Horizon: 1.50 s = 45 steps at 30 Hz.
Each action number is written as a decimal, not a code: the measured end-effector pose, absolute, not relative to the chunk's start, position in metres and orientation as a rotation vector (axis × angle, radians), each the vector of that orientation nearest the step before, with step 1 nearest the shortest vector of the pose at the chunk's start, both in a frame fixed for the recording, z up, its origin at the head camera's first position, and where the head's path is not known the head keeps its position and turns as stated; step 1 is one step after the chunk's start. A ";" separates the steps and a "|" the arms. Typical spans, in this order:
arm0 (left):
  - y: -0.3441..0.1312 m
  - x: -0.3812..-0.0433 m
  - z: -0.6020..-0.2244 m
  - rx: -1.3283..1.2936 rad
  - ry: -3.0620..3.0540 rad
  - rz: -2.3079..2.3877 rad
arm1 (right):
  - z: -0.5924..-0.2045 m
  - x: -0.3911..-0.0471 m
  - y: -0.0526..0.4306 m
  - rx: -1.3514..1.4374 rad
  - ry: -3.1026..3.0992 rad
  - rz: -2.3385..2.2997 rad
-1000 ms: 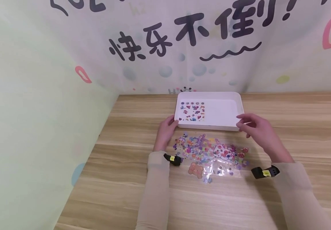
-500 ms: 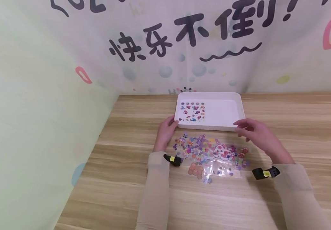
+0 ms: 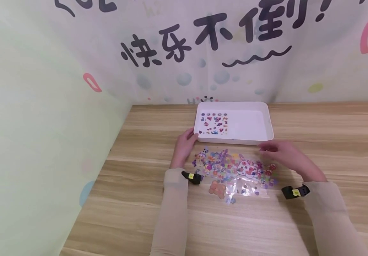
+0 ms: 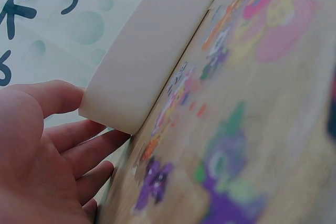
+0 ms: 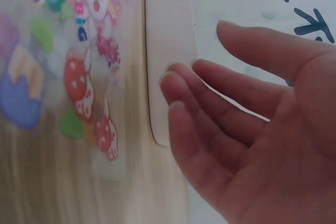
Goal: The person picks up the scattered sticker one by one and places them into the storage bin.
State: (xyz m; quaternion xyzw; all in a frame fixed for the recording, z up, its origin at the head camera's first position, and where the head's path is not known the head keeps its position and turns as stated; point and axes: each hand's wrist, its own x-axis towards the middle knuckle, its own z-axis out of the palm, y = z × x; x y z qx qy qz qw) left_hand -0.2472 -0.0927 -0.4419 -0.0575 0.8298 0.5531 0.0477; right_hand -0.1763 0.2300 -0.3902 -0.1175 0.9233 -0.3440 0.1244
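Observation:
A white tray (image 3: 249, 126) stands against the back wall. A sheet of small stickers (image 3: 214, 126) lies in its left half. My left hand (image 3: 184, 145) holds the tray's front left corner, thumb at the rim and fingers against the side, as the left wrist view shows. My right hand (image 3: 283, 154) hovers just in front of the tray's front right corner, fingers loosely bent with nothing between them. In the right wrist view, clear sticker sheets (image 5: 107, 124) with red mushrooms lie beside that hand (image 5: 247, 114).
Several clear sheets of colourful stickers (image 3: 216, 163) overlap on the wooden table (image 3: 228, 231) in front of the tray. A pink bear sticker (image 3: 217, 189) and a shiny clear piece (image 3: 243, 187) lie nearest the body. A printed wall cloth (image 3: 171, 85) hangs right behind the tray.
My right hand has come down from the tray's right front rim towards the body and now sits just before the corner. The left hand and the tray stay in place.

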 end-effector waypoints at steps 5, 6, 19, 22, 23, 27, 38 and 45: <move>-0.094 -0.247 -0.441 -0.116 2.580 1.675 | -0.397 -0.179 0.228 -0.387 2.705 -0.922; -0.094 -0.247 -0.441 -0.116 2.578 1.677 | -0.398 -0.180 0.227 -0.400 2.700 -0.911; -0.093 -0.248 -0.442 -0.130 2.586 1.661 | -0.407 -0.174 0.207 -0.501 2.788 -0.675; -0.093 -0.248 -0.442 -0.121 2.588 1.658 | -0.407 -0.172 0.204 -0.490 2.820 -0.641; -0.093 -0.248 -0.441 -0.119 2.591 1.657 | -0.407 -0.172 0.203 -0.482 2.829 -0.629; -0.093 -0.249 -0.441 -0.112 2.596 1.656 | -0.409 -0.171 0.200 -0.425 2.837 -0.599; -0.093 -0.248 -0.442 -0.111 2.585 1.661 | -0.412 -0.168 0.197 -0.424 2.847 -0.565; -0.093 -0.248 -0.442 -0.127 2.589 1.652 | -0.412 -0.167 0.197 -0.447 2.860 -0.574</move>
